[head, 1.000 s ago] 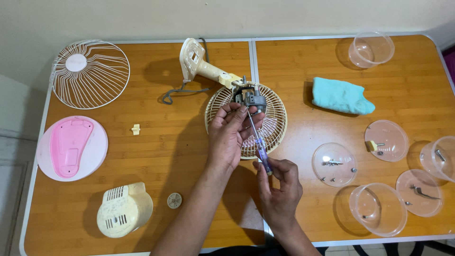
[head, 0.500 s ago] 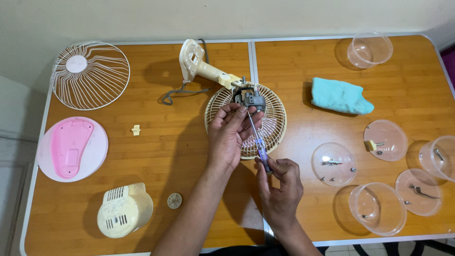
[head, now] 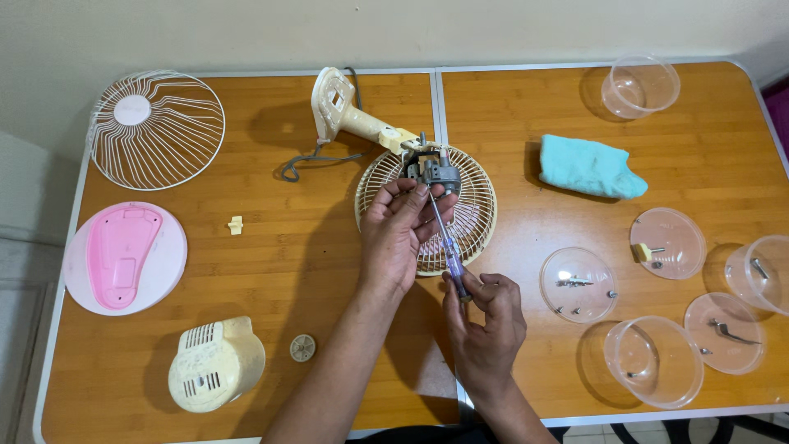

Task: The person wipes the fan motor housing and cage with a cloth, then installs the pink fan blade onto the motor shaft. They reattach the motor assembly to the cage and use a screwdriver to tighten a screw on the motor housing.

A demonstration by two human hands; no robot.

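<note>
Far left on the tabletop (head: 271,247): white wire guard (head: 156,129). Nearer, pink-and-white base plate (head: 123,256), then cream vented motor cover (head: 215,364) at the near edge. Small cream clip (head: 236,224) and a round knob (head: 302,348) lie loose, well apart.

Centre: cream fan stand (head: 345,111) with grey cord (head: 300,164) runs into the rear grille (head: 472,218), lying flat. Grey motor (head: 434,171) sits on the grille's far part. Left hand (head: 399,234) is curled over the grille, fingertips pinching at the motor and steadying the screwdriver (head: 448,247) shaft. Right hand (head: 485,316) is clenched around the purple handle, near side; tip is at the motor.

Handling, judged: the motor looks dense and rigid, heavy for its size, best gripped by its metal body. The grille is light, thin plastic ribs, likely to flex or crack, so hold the rim. The screwdriver is stiff and slim, and the smooth handle could slip.

Right: teal cloth (head: 588,167), soft. Clear plastic cups and lids (head: 579,284) hold small screws and parts.
</note>
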